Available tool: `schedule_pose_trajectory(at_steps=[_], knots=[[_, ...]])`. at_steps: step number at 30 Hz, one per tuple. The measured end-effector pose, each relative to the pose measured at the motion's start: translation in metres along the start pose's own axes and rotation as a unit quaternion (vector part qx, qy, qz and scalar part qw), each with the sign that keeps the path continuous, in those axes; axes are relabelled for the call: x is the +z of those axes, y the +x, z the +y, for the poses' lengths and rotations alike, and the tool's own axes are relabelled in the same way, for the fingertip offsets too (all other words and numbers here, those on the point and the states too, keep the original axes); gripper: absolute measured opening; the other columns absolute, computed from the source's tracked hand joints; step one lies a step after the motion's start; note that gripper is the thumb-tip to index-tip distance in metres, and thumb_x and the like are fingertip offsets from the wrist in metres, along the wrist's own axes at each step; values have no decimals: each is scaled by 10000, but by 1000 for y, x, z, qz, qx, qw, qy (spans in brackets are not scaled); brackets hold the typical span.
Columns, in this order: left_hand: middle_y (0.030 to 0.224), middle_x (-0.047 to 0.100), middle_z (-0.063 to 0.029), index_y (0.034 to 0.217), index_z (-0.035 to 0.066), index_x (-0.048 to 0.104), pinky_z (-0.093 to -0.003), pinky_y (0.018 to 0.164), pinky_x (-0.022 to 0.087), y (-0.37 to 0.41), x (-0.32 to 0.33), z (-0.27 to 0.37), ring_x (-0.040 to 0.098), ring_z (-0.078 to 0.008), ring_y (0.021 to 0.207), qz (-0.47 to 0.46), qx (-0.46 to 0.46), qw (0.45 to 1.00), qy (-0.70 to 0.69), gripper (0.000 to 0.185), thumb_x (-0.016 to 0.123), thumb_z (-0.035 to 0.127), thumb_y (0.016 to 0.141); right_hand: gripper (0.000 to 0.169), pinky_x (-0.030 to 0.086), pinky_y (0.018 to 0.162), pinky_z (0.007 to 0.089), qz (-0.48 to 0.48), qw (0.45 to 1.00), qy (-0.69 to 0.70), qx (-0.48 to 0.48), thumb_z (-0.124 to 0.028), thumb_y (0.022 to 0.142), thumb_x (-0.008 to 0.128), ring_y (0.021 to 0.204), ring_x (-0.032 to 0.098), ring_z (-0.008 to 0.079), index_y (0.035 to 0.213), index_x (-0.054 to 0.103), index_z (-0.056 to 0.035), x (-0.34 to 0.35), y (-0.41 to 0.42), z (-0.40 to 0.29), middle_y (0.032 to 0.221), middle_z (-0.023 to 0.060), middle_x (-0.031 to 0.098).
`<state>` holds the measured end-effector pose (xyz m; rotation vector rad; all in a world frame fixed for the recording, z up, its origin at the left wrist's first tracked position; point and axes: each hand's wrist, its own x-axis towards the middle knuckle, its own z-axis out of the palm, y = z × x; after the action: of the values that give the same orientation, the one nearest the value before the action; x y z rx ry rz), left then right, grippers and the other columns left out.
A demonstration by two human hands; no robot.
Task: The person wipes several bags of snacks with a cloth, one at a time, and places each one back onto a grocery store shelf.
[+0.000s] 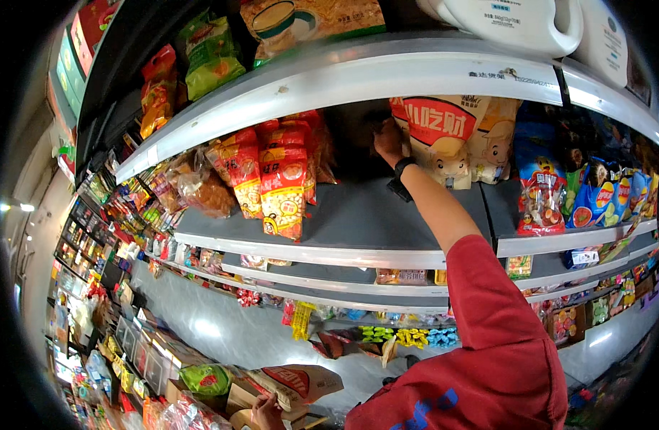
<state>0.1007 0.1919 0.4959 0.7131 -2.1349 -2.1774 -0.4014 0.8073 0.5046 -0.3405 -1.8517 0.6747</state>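
My right hand (391,141) reaches into the shelf, at the left edge of a cream snack bag (439,134) with a red label and a cartoon face. Shadow covers its fingertips, so its grip is unclear. A dark band (402,166) circles that wrist. A similar bag (490,142) stands close on the right. Low in the view, my left hand (267,411) grips the edge of another cream-and-red snack bag (302,382). This one lies tilted above an open cardboard box (243,398), beside a green packet (205,379).
Red-and-yellow snack bags (283,188) stand left on the same grey shelf (377,220). Blue snack bags (541,177) are at the right. Overhead runs a white shelf edge (340,72), with white jugs (523,21) above. Lower shelves and a shiny floor (200,317) lie below.
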Motion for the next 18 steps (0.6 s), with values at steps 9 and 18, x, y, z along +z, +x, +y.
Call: schedule_pose_trajectory(at_steps=[9,18], knots=[[736,404,47,836,73,563,-259,594,324,-7,2,8,359,-74,660,-9,8,999,-42,186,631,173,977,317,473,909,508,10,999,-33,23,-124,786,662,1057,578,464,1032,578,57,-8,7,10,1071,288,606],[725,412,37,870,45,617,-261,587,329,6,-14,-7,367,-95,645,24,25,999,-9,148,628,162,960,536,468,983,472,-369,929,-22,30,-193,843,637,1148,579,445,1313,504,27,-89,-48,-103,1273,282,598]])
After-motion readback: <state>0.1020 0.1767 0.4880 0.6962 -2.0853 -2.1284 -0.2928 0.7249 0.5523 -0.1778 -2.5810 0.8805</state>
